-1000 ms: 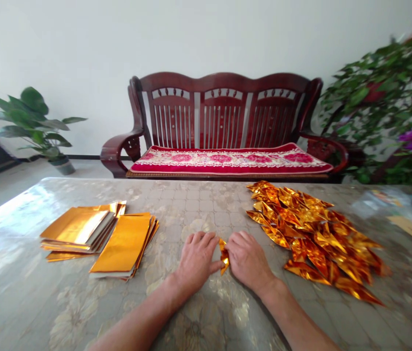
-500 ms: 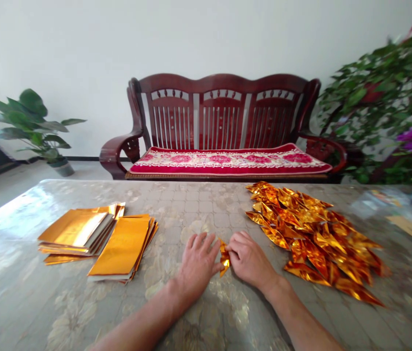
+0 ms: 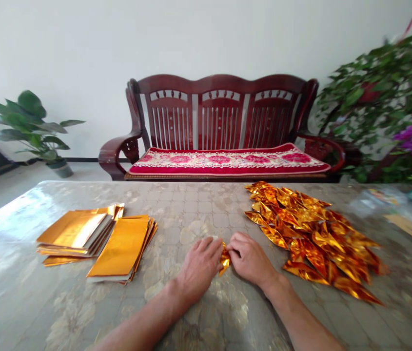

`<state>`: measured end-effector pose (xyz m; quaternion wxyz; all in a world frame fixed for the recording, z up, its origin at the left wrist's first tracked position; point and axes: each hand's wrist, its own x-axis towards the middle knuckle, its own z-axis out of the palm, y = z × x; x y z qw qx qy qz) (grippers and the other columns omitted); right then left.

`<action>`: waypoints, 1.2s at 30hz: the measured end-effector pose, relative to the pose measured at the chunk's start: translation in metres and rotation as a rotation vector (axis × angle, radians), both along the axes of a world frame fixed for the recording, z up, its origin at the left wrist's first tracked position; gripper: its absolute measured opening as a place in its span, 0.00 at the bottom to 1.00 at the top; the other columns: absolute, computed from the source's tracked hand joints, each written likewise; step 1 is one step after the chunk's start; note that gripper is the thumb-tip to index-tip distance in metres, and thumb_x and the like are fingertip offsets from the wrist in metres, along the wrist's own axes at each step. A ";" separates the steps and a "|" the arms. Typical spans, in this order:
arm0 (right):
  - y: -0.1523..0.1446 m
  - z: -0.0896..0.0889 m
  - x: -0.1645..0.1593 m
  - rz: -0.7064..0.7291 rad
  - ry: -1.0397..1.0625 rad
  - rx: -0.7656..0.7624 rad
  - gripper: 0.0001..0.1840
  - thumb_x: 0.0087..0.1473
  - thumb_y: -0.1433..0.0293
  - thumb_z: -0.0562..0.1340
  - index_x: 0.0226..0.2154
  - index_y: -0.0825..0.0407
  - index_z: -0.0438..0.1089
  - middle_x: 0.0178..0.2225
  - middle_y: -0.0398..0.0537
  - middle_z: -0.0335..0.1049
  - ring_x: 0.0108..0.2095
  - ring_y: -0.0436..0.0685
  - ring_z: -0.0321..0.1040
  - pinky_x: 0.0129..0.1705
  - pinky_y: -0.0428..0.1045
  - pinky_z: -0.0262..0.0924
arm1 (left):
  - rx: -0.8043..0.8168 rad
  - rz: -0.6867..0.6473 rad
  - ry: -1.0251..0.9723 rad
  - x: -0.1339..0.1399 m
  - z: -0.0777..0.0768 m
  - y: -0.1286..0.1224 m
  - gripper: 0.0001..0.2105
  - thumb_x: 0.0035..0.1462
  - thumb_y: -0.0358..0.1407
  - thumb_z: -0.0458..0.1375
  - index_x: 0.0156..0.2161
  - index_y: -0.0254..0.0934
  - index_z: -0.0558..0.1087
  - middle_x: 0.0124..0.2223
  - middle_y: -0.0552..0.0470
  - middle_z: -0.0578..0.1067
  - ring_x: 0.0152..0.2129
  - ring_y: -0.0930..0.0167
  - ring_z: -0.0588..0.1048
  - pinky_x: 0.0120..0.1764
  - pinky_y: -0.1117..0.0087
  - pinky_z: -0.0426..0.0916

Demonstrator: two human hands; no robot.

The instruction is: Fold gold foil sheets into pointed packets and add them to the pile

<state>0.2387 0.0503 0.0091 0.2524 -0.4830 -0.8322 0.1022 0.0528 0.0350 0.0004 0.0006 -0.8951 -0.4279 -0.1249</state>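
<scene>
Between my two hands is a small folded piece of gold foil paper (image 3: 225, 262), close to the tabletop and partly hidden by fingers. My right hand (image 3: 248, 258) pinches its right side with thumb and curled fingers. From the left, my left hand (image 3: 201, 263) holds the piece with its fingers drawn together against it; the thumb is mostly out of sight. To the right lies a heap of folded gold foil paper ingots (image 3: 310, 234). On the left are two stacks of flat gold foil sheets, a front stack (image 3: 120, 246) and a back stack (image 3: 70, 229).
The table (image 3: 176, 204) has a patterned grey cover. Clear plastic bags (image 3: 377, 201) and tan card strips (image 3: 408, 229) lie at its right end. Beyond it stands a dark wooden bench (image 3: 220, 112) with a red floral cushion (image 3: 227, 162). Potted plants flank it.
My left hand's fingers have come closer together and moved onto the foil piece, covering more of it. My right hand keeps its pinch. The view has shifted slightly.
</scene>
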 end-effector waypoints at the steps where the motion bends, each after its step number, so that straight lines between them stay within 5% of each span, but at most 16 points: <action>1: 0.000 0.000 0.000 0.001 -0.001 -0.003 0.14 0.53 0.81 0.56 0.26 0.51 0.73 0.29 0.44 0.67 0.35 0.52 0.66 0.38 0.45 0.60 | 0.000 0.002 0.003 0.000 0.002 0.000 0.17 0.63 0.40 0.57 0.55 0.41 0.67 0.60 0.49 0.69 0.57 0.61 0.66 0.55 0.60 0.65; 7: -0.003 0.004 0.003 -0.032 -0.051 -0.023 0.14 0.51 0.81 0.56 0.24 0.50 0.73 0.28 0.43 0.69 0.33 0.51 0.67 0.36 0.44 0.58 | -0.015 0.032 0.006 0.000 0.005 0.001 0.16 0.61 0.41 0.60 0.52 0.42 0.68 0.61 0.52 0.69 0.57 0.61 0.65 0.55 0.57 0.63; 14: -0.002 0.005 0.011 -0.062 -0.062 -0.052 0.13 0.46 0.81 0.57 0.20 0.50 0.71 0.25 0.41 0.68 0.29 0.50 0.66 0.32 0.45 0.55 | -0.022 0.047 -0.015 -0.002 0.001 0.000 0.21 0.64 0.41 0.57 0.60 0.44 0.63 0.62 0.52 0.68 0.59 0.62 0.64 0.59 0.55 0.58; 20: -0.002 0.003 0.009 -0.012 -0.016 -0.013 0.18 0.53 0.80 0.55 0.37 0.46 0.77 0.34 0.43 0.72 0.37 0.51 0.68 0.39 0.45 0.58 | -0.017 0.045 -0.014 -0.004 -0.002 0.001 0.21 0.64 0.43 0.56 0.61 0.45 0.62 0.63 0.54 0.68 0.60 0.62 0.64 0.59 0.54 0.58; 26: 0.002 0.002 0.012 0.031 -0.127 0.015 0.17 0.50 0.82 0.54 0.28 0.49 0.75 0.31 0.44 0.70 0.36 0.53 0.67 0.39 0.46 0.56 | -0.027 0.038 -0.026 -0.007 -0.005 0.005 0.21 0.63 0.43 0.57 0.60 0.45 0.64 0.63 0.53 0.67 0.60 0.61 0.64 0.59 0.52 0.58; 32: 0.003 -0.004 0.016 0.062 -0.167 0.096 0.16 0.51 0.82 0.55 0.27 0.50 0.74 0.30 0.45 0.69 0.35 0.54 0.65 0.39 0.48 0.56 | 0.059 -0.078 -0.036 -0.004 0.002 0.001 0.15 0.66 0.37 0.55 0.57 0.44 0.66 0.59 0.52 0.72 0.58 0.61 0.65 0.59 0.52 0.58; 36: 0.003 -0.003 0.016 0.067 -0.162 0.139 0.16 0.52 0.81 0.56 0.27 0.49 0.75 0.30 0.45 0.70 0.34 0.54 0.64 0.37 0.50 0.55 | 0.071 -0.240 -0.022 -0.003 0.011 -0.012 0.10 0.66 0.32 0.53 0.51 0.39 0.70 0.49 0.50 0.76 0.50 0.66 0.70 0.53 0.63 0.63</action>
